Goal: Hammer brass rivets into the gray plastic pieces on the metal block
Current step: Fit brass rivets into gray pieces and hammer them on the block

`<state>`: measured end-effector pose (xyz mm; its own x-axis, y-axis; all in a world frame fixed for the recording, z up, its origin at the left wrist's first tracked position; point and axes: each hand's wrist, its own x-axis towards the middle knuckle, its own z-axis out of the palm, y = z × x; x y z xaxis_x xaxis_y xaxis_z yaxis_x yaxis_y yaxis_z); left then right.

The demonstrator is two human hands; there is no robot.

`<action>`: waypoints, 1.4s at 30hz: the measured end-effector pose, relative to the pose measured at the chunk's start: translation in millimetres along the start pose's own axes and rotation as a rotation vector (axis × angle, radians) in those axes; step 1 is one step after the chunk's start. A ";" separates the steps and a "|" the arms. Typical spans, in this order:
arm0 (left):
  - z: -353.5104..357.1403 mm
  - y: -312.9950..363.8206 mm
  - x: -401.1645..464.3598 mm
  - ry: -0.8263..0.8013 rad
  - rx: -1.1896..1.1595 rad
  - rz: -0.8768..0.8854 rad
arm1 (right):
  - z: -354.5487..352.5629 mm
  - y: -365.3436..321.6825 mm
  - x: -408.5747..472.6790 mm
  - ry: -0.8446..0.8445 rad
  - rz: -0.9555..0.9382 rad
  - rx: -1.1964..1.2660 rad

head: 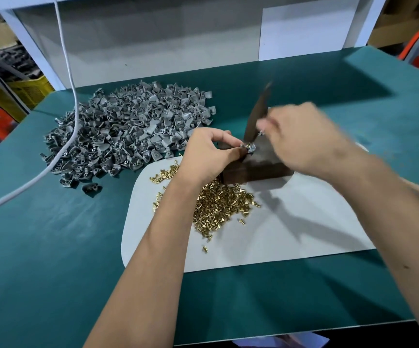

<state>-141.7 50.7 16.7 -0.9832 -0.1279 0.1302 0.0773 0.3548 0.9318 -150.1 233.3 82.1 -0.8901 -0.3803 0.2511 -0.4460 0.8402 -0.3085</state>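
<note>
Brass rivets [218, 202] heaped on the white mat [291, 222] nearest the body, spilling left and toward the near edge in loose singles. Tiny, hard, smooth little things by the look of them, so probably prone to rolling and slipping; best pinched by the shank with the head up.

Just past the heap, dark metal block [256, 169] sitting on the same mat, touching the pile's far edge. Looked heavy and solid, unlikely to budge under a tap.

On top of the block, gray plastic piece [249, 148] with a rivet standing in it. Left hand [208, 154] curled over from the left, fingers [231, 146] pinching the piece to keep it steady on the block. Light, stiff plastic presumably, so needs holding by its edges, well clear of the rivet head.

Right hand [301, 136] blurred, wrapped round the handle of a dark hammer [258, 114] angled up over the piece. Fingers curled around it, though the blur hid exactly how. Seemed mid-swing, judging by the smear.

Further back on the green counter [52, 247], big pile of gray pieces [128, 131] to the left, well apart from the block. White cable [70, 71] draped across that pile's left side and off the counter edge.
</note>
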 end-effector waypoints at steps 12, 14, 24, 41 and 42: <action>-1.0 0.2 0.9 -0.010 0.038 0.024 | 2.5 -1.4 1.7 -0.089 -0.039 -0.136; -1.1 0.5 -0.6 -0.002 0.033 0.013 | -6.0 -0.7 5.7 -0.002 -0.037 -0.121; -0.5 -1.3 2.0 0.003 0.045 0.026 | -7.5 2.7 7.0 0.013 0.028 -0.074; -0.7 -0.3 1.2 -0.003 0.012 0.016 | -2.9 3.3 10.5 -0.105 0.040 -0.178; -0.7 -0.1 1.4 -0.004 0.014 0.015 | -7.4 4.7 11.1 -0.025 0.043 -0.150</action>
<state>-142.9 49.8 17.0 -0.9826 -0.1191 0.1426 0.0895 0.3693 0.9250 -161.4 235.9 90.2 -0.9108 -0.3509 0.2176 -0.3905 0.9033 -0.1778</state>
